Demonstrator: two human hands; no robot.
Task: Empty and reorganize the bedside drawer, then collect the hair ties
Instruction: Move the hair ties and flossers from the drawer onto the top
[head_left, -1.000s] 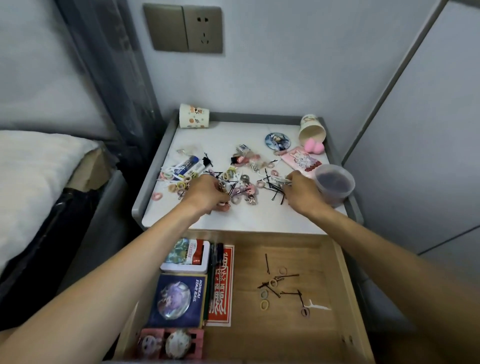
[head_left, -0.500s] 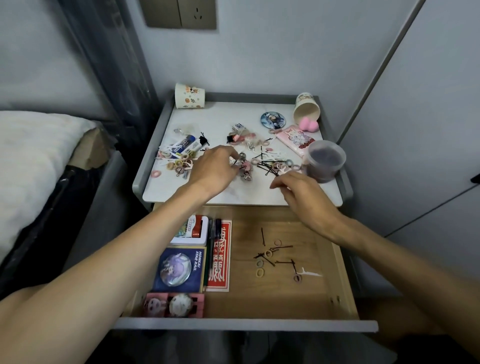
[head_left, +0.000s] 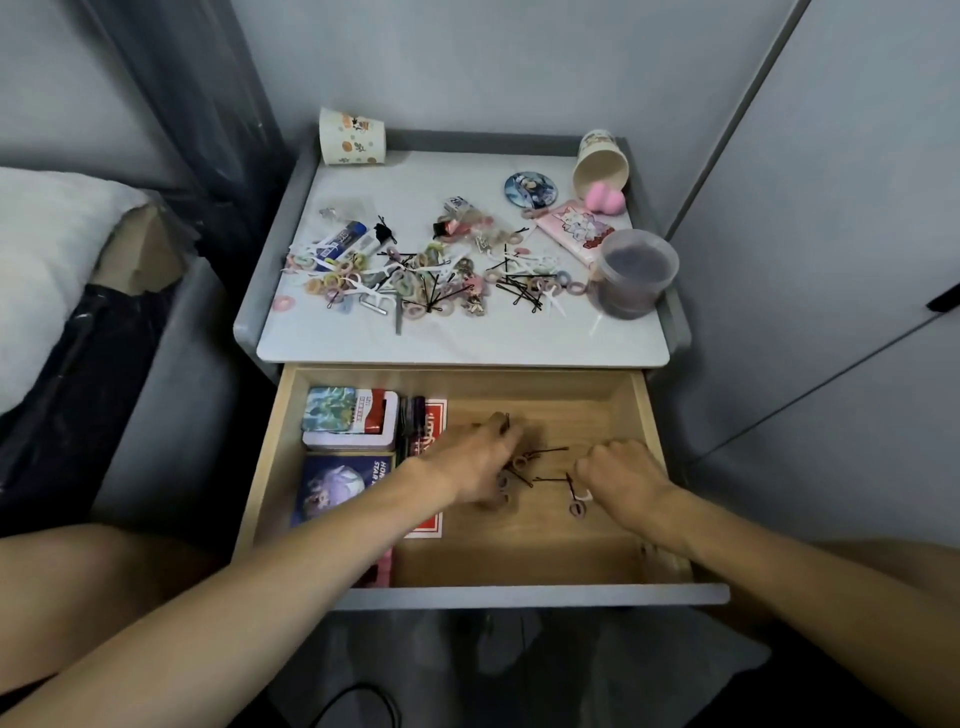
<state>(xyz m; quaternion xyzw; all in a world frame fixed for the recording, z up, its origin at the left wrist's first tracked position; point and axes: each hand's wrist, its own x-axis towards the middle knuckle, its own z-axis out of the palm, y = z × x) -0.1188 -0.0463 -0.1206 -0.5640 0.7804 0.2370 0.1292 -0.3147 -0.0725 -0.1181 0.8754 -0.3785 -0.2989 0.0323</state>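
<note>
The wooden bedside drawer (head_left: 644, 415) is pulled open. On its bare right half lie a few small hair ties (head_left: 576, 510) and black bobby pins (head_left: 550, 449). My left hand (head_left: 478, 457), blurred, reaches over them with its fingertips at an upright-lying pin (head_left: 505, 422); its grip is unclear. My right hand (head_left: 618, 473) is curled in a fist beside a white floss pick (head_left: 584, 496), with nothing visible in it. On the nightstand top (head_left: 467, 343) lies a scattered pile of hair ties (head_left: 337, 280), pins and picks.
A tin box (head_left: 350, 415), a blue box (head_left: 337, 486) and a red card pack (head_left: 431, 525) fill the drawer's left side. On top stand a plastic cup (head_left: 636, 270), two paper cups (head_left: 352, 137), a pink sponge (head_left: 605, 196) and a pink packet (head_left: 574, 228). A bed (head_left: 41, 260) lies left.
Both hands have left the pile on the nightstand top and dropped into the open drawer. The view has tilted down, showing the whole drawer.
</note>
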